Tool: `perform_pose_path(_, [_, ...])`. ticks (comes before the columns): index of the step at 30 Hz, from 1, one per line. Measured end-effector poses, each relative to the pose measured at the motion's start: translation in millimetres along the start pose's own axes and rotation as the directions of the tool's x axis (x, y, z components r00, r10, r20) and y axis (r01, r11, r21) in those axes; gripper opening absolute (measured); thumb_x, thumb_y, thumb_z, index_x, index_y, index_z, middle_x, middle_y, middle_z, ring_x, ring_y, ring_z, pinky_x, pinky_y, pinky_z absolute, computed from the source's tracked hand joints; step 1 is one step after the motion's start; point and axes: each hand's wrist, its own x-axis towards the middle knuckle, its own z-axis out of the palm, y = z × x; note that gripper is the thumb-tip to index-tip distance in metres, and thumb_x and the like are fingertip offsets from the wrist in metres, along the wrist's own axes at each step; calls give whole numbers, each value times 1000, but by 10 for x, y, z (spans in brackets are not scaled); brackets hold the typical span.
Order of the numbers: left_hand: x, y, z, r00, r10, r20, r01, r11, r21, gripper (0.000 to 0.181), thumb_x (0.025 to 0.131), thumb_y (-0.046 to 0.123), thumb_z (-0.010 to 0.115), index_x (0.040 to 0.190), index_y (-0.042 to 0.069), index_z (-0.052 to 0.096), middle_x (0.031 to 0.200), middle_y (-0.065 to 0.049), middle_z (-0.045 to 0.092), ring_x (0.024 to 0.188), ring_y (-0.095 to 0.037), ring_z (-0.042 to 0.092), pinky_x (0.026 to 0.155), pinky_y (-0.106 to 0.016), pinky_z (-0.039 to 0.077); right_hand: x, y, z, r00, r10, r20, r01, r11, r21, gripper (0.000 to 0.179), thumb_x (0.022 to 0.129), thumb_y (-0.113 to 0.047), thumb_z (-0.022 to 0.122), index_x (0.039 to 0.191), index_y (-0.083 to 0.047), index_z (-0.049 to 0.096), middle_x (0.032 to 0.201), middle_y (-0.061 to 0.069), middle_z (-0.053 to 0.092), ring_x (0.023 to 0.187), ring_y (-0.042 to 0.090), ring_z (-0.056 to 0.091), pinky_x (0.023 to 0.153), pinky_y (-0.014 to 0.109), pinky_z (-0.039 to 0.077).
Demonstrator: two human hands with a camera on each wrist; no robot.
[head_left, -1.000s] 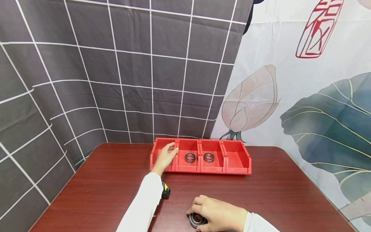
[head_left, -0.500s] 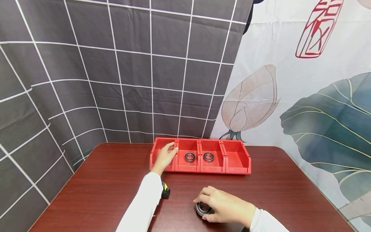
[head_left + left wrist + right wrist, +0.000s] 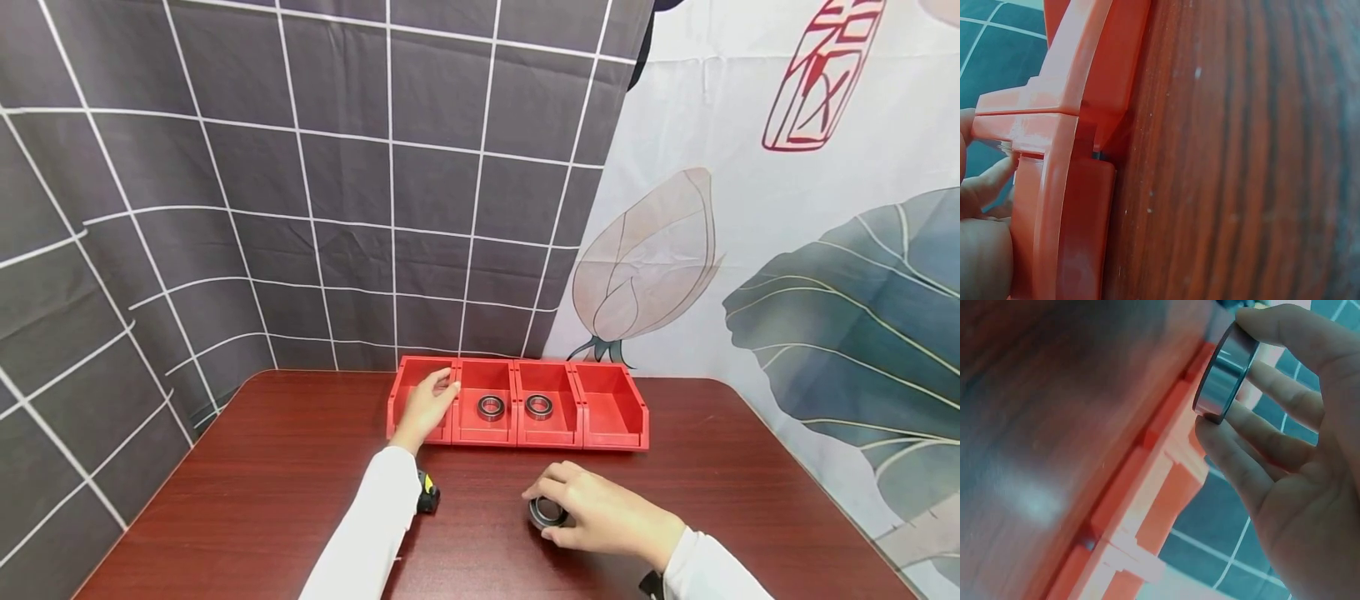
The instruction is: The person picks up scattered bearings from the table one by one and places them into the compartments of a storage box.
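Observation:
My right hand [image 3: 600, 512] holds a bearing [image 3: 546, 513] between thumb and fingertips, over the table in front of the red bins. In the right wrist view the bearing [image 3: 1227, 372] is tilted, its shiny outer rim facing the camera. My left hand [image 3: 427, 408] is at the leftmost red bin [image 3: 411, 379], thumb and fingers about the wall it shares with the second bin. The left wrist view shows that wall [image 3: 1029, 122] between the thumb and the other fingers. One bearing [image 3: 491, 407] lies in the second bin, another bearing [image 3: 538, 407] in the third.
The fourth red bin [image 3: 611, 404], at the right end of the row, has a bare floor. All the bins stand at the back of the dark red wooden table [image 3: 262, 483], before a gridded curtain [image 3: 337, 183]. A black and yellow item [image 3: 428, 493] shows beside the left sleeve.
My right hand has moved forward and to the right with the bearing, towards the bins. The left hand has stayed in place at the leftmost bin.

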Motion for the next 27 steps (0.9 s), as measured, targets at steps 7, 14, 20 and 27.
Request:
perform_pose_path(7, [-4,22,-4,1000,-3,2,3,1000,-7,53,94,32,62,141,12,49,132,-13,58,120,-30,57,97,-45,47,-17,111,-138,995,81,-63,-80,997,11,35,80,-25,75,114,-21,65,101,-11,56,87,2,47,73,16,47])
perform_pose_path(14, [-9,8,3,1000,-7,4,7,1000,-9,53,94,32,61,141,11,48,132,-13,57,120,-30,57,97,-45,48,-54,225,-169,982,137,-129,-142,990,-26,34,78,-22,75,110,-20,64,93,-10,53,84,3,47,71,17,48])
perform_pose_path(20, [-5,5,1,1000,-5,4,5,1000,-6,53,94,32,62,141,11,48,132,-13,58,119,-30,57,96,-45,49,-110,383,-171,965,166,-203,-181,982,-57,35,76,-21,76,108,-19,62,97,-6,55,87,6,49,72,21,52])
perform_pose_path(27, [6,-4,4,1000,-14,8,14,1000,-17,53,94,32,62,141,12,49,133,-12,57,120,-30,57,97,-45,48,-172,561,-153,922,272,-275,-304,949,-81,38,75,-19,78,109,-18,62,101,-6,55,91,6,49,76,27,55])
